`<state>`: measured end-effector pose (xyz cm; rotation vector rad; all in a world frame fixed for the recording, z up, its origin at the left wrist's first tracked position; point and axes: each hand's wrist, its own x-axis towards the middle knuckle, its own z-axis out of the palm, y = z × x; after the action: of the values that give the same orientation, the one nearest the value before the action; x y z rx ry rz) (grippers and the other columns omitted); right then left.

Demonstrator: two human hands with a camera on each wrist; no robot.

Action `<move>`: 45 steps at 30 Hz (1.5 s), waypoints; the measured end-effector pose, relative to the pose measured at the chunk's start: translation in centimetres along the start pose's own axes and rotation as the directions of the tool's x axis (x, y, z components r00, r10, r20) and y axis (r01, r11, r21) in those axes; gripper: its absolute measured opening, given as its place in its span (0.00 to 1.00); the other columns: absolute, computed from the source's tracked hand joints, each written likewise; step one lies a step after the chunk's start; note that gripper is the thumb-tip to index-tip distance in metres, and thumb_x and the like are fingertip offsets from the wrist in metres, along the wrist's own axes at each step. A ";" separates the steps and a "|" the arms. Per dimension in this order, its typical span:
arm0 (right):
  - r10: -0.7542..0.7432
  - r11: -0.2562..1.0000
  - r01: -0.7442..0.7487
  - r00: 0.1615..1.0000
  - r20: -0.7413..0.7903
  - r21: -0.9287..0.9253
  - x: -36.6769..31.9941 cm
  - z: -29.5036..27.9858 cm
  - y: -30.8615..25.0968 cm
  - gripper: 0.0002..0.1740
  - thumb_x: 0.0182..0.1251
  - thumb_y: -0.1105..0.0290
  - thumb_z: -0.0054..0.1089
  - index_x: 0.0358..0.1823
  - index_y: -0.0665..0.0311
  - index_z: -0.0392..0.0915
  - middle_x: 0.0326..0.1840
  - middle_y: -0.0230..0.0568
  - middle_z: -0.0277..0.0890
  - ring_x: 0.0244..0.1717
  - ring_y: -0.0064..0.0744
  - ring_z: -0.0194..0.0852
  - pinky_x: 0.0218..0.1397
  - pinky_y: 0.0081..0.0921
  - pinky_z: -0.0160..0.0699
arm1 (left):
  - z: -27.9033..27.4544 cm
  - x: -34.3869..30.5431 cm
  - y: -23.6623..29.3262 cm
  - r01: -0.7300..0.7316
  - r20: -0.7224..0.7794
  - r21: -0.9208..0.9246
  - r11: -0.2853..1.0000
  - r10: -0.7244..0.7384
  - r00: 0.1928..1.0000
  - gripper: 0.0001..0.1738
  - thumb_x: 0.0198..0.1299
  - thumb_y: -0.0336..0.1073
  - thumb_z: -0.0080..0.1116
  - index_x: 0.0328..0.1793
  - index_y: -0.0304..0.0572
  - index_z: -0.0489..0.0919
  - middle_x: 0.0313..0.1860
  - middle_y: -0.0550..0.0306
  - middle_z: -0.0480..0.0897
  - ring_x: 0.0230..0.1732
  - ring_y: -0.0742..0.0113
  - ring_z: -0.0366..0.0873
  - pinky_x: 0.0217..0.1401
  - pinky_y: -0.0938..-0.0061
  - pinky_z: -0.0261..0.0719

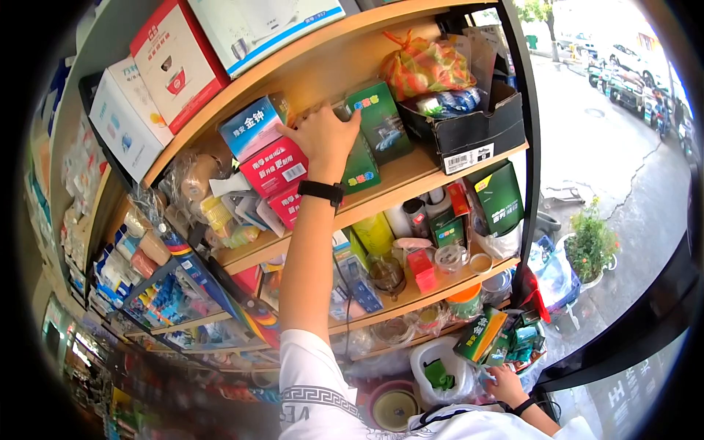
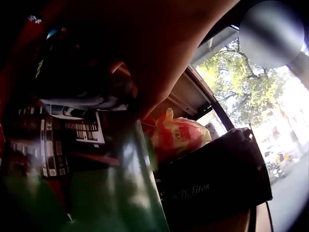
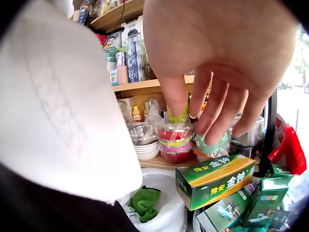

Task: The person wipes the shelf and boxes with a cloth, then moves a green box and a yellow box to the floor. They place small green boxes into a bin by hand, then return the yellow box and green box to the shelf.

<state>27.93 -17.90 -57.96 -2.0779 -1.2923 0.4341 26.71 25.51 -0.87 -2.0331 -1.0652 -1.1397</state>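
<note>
My left hand (image 1: pixel 326 139) reaches into the middle shelf with thumb and little finger spread. It lies over a row of boxes, beside a green box (image 1: pixel 361 165) and close to a standing green box (image 1: pixel 385 121). Its middle fingertips are hidden behind the knuckles. To its left, a blue-and-white box (image 1: pixel 251 128) sits on a red box (image 1: pixel 273 166). In the left wrist view, a glossy green box (image 2: pixel 111 193) printed with buildings fills the front. Down low, my right hand (image 3: pixel 224 53) hangs with loosely bent fingers, near a green-and-gold box (image 3: pixel 215 181), holding nothing.
A black carton (image 1: pixel 469 132) with an orange bag (image 1: pixel 425 66) stands right of the green boxes. Large boxes (image 1: pixel 180 70) line the top shelf. Below are glass jars, a white bin (image 1: pixel 440 370) with green cloth, and a potted plant (image 1: pixel 590 242) outside.
</note>
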 end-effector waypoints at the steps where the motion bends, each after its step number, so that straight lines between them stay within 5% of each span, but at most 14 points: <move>1: 0.034 0.999 -0.034 0.999 -0.007 0.004 -0.3 0.0 0.2 0.19 0.63 0.61 0.68 0.54 0.58 0.84 0.50 0.47 0.86 0.50 0.53 0.86 0.52 0.45 0.85 | -0.2 0.0 0.1 -0.004 -0.004 -0.001 1.000 0.004 1.000 0.39 0.60 0.71 0.61 0.64 0.51 0.85 0.51 0.42 0.90 0.59 0.35 0.85 0.79 0.24 0.45; 7: 0.082 0.981 -0.080 0.997 -0.006 0.178 1.8 -3.4 -0.9 0.19 0.58 0.65 0.67 0.50 0.60 0.86 0.41 0.48 0.87 0.44 0.53 0.87 0.48 0.46 0.86 | 1.0 -1.6 -0.6 -0.091 -0.304 -0.098 0.991 0.057 0.951 0.33 0.57 0.63 0.66 0.63 0.55 0.88 0.55 0.49 0.89 0.58 0.39 0.84 0.79 0.29 0.50; 8: 0.067 0.991 -0.065 0.998 -0.017 0.121 3.6 -4.5 -1.4 0.17 0.57 0.67 0.67 0.49 0.60 0.86 0.40 0.51 0.86 0.43 0.56 0.85 0.46 0.48 0.85 | -0.2 -2.1 -0.2 -0.056 -0.262 -0.135 0.989 0.019 0.965 0.33 0.55 0.59 0.70 0.64 0.52 0.87 0.62 0.45 0.82 0.62 0.39 0.80 0.77 0.37 0.61; 10: -0.118 0.987 0.137 0.971 -0.206 0.081 7.9 -10.0 -6.0 0.15 0.59 0.70 0.67 0.48 0.61 0.84 0.41 0.52 0.84 0.42 0.58 0.84 0.45 0.50 0.83 | -1.3 -3.4 -0.1 -0.086 -0.345 -0.293 0.952 -0.021 0.938 0.33 0.54 0.55 0.73 0.65 0.51 0.87 0.64 0.43 0.78 0.64 0.39 0.77 0.74 0.42 0.66; 13: -0.384 0.908 0.419 0.836 -0.392 0.005 14.4 -20.6 -16.9 0.14 0.64 0.73 0.66 0.51 0.63 0.82 0.46 0.49 0.83 0.46 0.56 0.84 0.44 0.45 0.83 | -2.8 -5.3 0.4 -0.147 -0.401 -0.490 0.859 -0.073 0.913 0.36 0.51 0.46 0.78 0.68 0.49 0.83 0.67 0.37 0.67 0.68 0.38 0.68 0.67 0.49 0.74; 15: -0.583 0.783 0.600 0.618 -0.527 -0.163 17.5 -26.9 -25.1 0.12 0.64 0.75 0.66 0.49 0.64 0.81 0.43 0.49 0.82 0.45 0.57 0.83 0.43 0.45 0.83 | -3.1 -6.6 0.6 -0.150 -0.395 -0.471 0.869 -0.055 0.917 0.39 0.51 0.46 0.78 0.72 0.51 0.80 0.66 0.36 0.68 0.69 0.37 0.66 0.68 0.47 0.73; 16: -0.675 0.663 0.703 0.413 -0.612 -0.257 19.8 -29.0 -28.1 0.11 0.65 0.75 0.64 0.48 0.64 0.81 0.41 0.49 0.81 0.43 0.57 0.83 0.42 0.46 0.82 | -2.8 -6.9 0.4 -0.186 -0.438 -0.441 0.878 -0.030 0.898 0.44 0.51 0.45 0.78 0.76 0.51 0.76 0.68 0.35 0.66 0.69 0.37 0.63 0.68 0.46 0.72; 17: -0.645 0.724 0.626 0.462 -0.609 -0.291 21.7 -30.8 -30.6 0.11 0.66 0.74 0.63 0.49 0.64 0.80 0.41 0.49 0.81 0.44 0.56 0.82 0.44 0.48 0.82 | -3.0 -7.1 0.3 -0.185 -0.441 -0.447 0.875 -0.035 0.897 0.44 0.51 0.45 0.78 0.76 0.51 0.76 0.68 0.35 0.66 0.69 0.37 0.63 0.68 0.46 0.72; 18: -0.698 0.629 0.702 0.321 -0.640 -0.334 24.1 -32.7 -33.5 0.13 0.66 0.73 0.63 0.51 0.64 0.80 0.43 0.50 0.81 0.47 0.57 0.82 0.45 0.49 0.82 | -3.3 -7.4 0.2 -0.200 -0.474 -0.488 0.850 -0.066 0.878 0.45 0.50 0.44 0.78 0.77 0.50 0.74 0.70 0.34 0.65 0.69 0.36 0.64 0.68 0.46 0.72; 25: -0.847 0.517 0.497 0.414 -0.333 -0.697 38.1 -39.7 -42.9 0.30 0.53 0.71 0.67 0.62 0.63 0.78 0.56 0.45 0.81 0.60 0.51 0.81 0.58 0.46 0.87 | -5.8 -10.2 -0.8 -0.085 -0.339 -0.569 0.818 -0.139 0.930 0.59 0.50 0.44 0.79 0.85 0.42 0.57 0.71 0.28 0.66 0.67 0.29 0.72 0.69 0.46 0.74; 27: -0.772 0.533 0.435 0.601 -0.207 -0.725 40.9 -40.3 -43.6 0.35 0.50 0.69 0.72 0.64 0.63 0.77 0.60 0.46 0.81 0.64 0.51 0.80 0.61 0.45 0.85 | -6.4 -10.9 -1.4 0.026 -0.149 -0.642 0.766 -0.159 0.976 0.57 0.49 0.44 0.79 0.84 0.40 0.59 0.64 0.32 0.72 0.62 0.33 0.75 0.64 0.47 0.77; 31: -0.641 0.489 0.359 0.766 -0.049 -0.795 45.0 -41.4 -44.9 0.44 0.46 0.68 0.78 0.70 0.64 0.73 0.62 0.48 0.82 0.66 0.51 0.80 0.63 0.46 0.84 | -6.1 -12.8 -2.4 -0.014 -0.208 -0.601 0.799 -0.140 0.968 0.56 0.48 0.46 0.79 0.82 0.40 0.62 0.59 0.38 0.74 0.57 0.37 0.77 0.57 0.49 0.79; 33: -0.394 0.587 0.293 0.918 0.050 -0.755 46.7 -41.5 -45.0 0.54 0.45 0.66 0.81 0.78 0.66 0.67 0.75 0.50 0.71 0.77 0.50 0.68 0.73 0.42 0.76 | -6.1 -13.9 -2.5 0.009 -0.177 -0.616 0.788 -0.149 0.973 0.56 0.48 0.47 0.79 0.82 0.42 0.63 0.59 0.39 0.74 0.58 0.38 0.77 0.57 0.50 0.79; 45: -0.490 0.642 0.262 0.863 -0.123 -0.721 47.4 -38.6 -44.1 0.59 0.37 0.62 0.89 0.75 0.62 0.67 0.72 0.45 0.69 0.72 0.53 0.72 0.69 0.44 0.79 | -5.5 -18.4 -1.8 0.062 -0.205 -0.643 0.763 -0.249 0.947 0.57 0.52 0.47 0.78 0.84 0.34 0.58 0.66 0.34 0.69 0.68 0.35 0.66 0.71 0.44 0.67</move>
<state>42.46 24.22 2.77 -2.1971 -1.8137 -0.6595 17.02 15.48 -14.20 -2.1806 -0.7732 -2.0309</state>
